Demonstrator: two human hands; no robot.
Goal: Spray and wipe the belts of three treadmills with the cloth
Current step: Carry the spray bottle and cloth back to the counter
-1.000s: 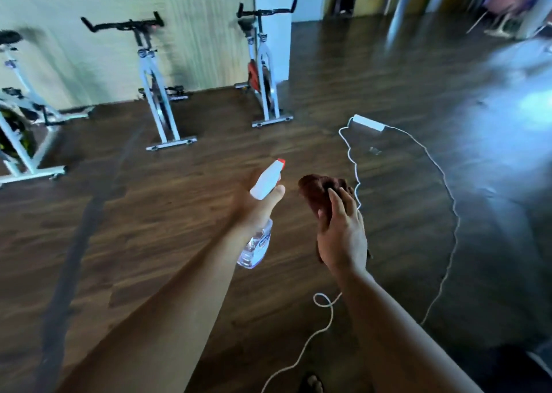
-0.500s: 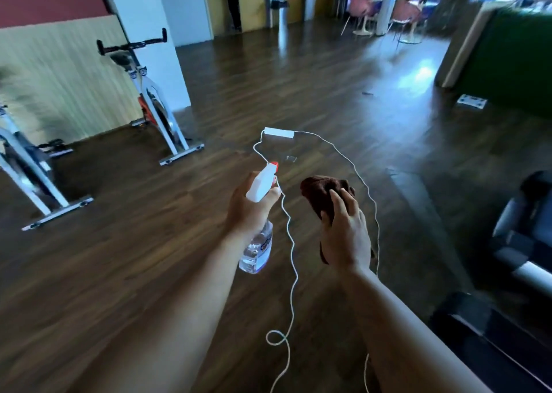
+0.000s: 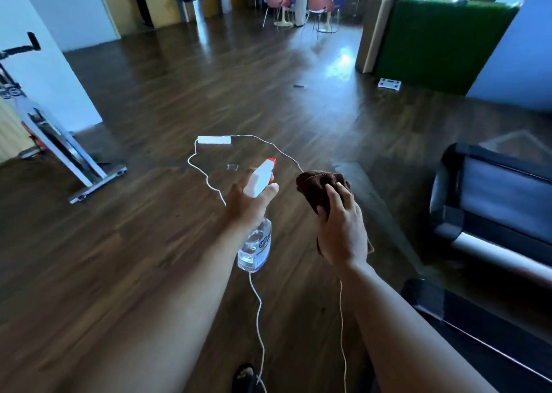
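Treadmill (image 3: pixel 493 210) (blurred, probably) has swung into view at right as the exercise bike (image 3: pixel 59 153) slid left; left hand (image 3: pixel 248 204) grips spray bottle (image 3: pixel 256 244), right hand (image 3: pixel 343 234) clutches cloth (image 3: pixel 316 183), both well apart from it, approach under way.

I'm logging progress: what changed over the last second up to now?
The view swung right: the exercise bike slid to the left edge and a treadmill came in at right. Unchanged: left hand grips the spray bottle, right hand holds the cloth.
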